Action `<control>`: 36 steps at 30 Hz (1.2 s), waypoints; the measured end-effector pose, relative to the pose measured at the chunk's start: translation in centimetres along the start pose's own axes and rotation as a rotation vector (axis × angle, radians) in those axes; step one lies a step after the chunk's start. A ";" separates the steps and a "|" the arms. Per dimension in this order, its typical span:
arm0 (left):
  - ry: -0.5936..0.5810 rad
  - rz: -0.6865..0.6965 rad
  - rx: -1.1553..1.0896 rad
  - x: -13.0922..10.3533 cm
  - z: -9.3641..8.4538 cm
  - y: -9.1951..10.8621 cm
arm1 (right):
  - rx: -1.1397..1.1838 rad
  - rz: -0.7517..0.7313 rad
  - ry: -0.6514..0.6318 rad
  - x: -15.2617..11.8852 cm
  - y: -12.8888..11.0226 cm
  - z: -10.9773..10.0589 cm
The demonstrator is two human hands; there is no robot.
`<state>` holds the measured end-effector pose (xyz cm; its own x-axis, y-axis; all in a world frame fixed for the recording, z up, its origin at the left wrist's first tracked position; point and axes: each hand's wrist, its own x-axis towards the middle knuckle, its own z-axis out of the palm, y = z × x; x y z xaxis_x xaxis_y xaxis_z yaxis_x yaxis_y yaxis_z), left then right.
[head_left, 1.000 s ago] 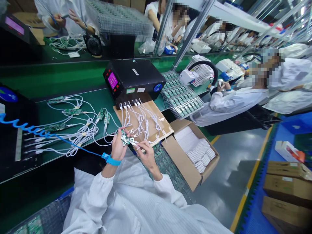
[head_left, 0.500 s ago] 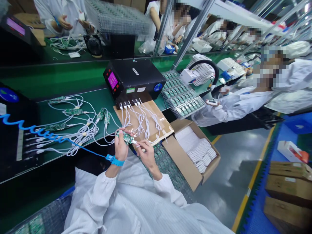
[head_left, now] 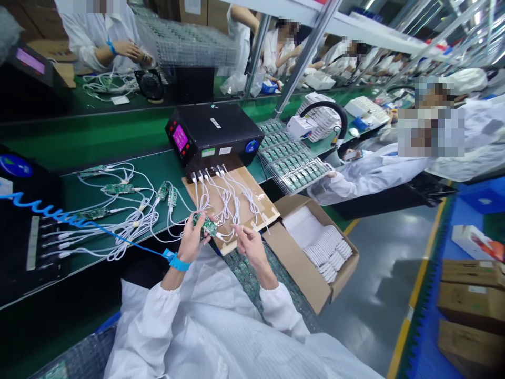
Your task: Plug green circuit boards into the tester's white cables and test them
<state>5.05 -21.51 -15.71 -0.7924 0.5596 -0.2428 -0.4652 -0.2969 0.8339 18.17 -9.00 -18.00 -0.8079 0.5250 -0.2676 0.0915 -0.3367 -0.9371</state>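
Observation:
My left hand (head_left: 192, 238), with a blue strap at the wrist, is closed around a green circuit board (head_left: 205, 225) held above the bench edge. A white plug (head_left: 220, 237) sits by the board's lower right end; whether it is seated there I cannot tell. To the right of the board, my right hand (head_left: 251, 247) is closed in a pinch. Its fingertips meet a thin white cable (head_left: 236, 217), partly hidden by the fingers. Several white cables run from a black tester box (head_left: 215, 129) with a pink screen across a cardboard sheet (head_left: 252, 185) behind my hands.
Cabled circuit boards (head_left: 119, 188) lie on the bench at left. A blue coiled cord (head_left: 130, 239) runs to my left wrist. An open carton (head_left: 296, 266) of white pieces stands at right, near a tray of boards (head_left: 292, 158). A co-worker's sleeve (head_left: 355, 176) is beyond.
My right hand has moved right, away from the board's end, its fingers now closed in a pinch. My left hand has shifted slightly left with the board. A co-worker's hands have lowered.

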 end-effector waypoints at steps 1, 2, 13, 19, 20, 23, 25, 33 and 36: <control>-0.032 -0.008 -0.033 -0.1 0.0 0.1 | 0.033 -0.017 -0.019 0.3 -0.2 0.0; -0.064 -0.014 -0.068 -0.2 -0.1 0.1 | 0.057 -0.040 -0.039 0.7 -0.4 0.1; -0.138 -0.148 -0.059 -0.9 0.1 -1.1 | -0.033 -0.310 -0.023 1.5 -1.5 3.7; -0.142 -0.184 -0.023 -1.4 0.8 -1.5 | -0.167 -0.417 -0.032 1.1 -1.6 4.0; -0.144 -0.183 -0.026 -1.4 0.9 -1.5 | -0.179 -0.427 -0.037 1.1 -1.5 3.9; -0.155 -0.193 -0.036 -1.3 0.9 -1.6 | -0.198 -0.447 -0.035 1.1 -1.4 3.6; -0.165 -0.203 -0.042 -1.3 0.8 -1.7 | -0.207 -0.455 -0.035 1.1 -1.3 3.4; -0.183 -0.171 -0.047 -1.3 0.7 -1.9 | -0.278 -0.518 -0.041 0.9 -1.4 3.0; -0.186 -0.141 -0.022 -1.1 1.1 -1.9 | -0.234 -0.486 -0.021 1.0 -1.3 3.0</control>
<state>7.22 -20.72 -16.46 -0.6334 0.7291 -0.2591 -0.5762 -0.2209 0.7869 15.46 -10.34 -16.37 -0.8006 0.5605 0.2120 -0.1709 0.1255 -0.9773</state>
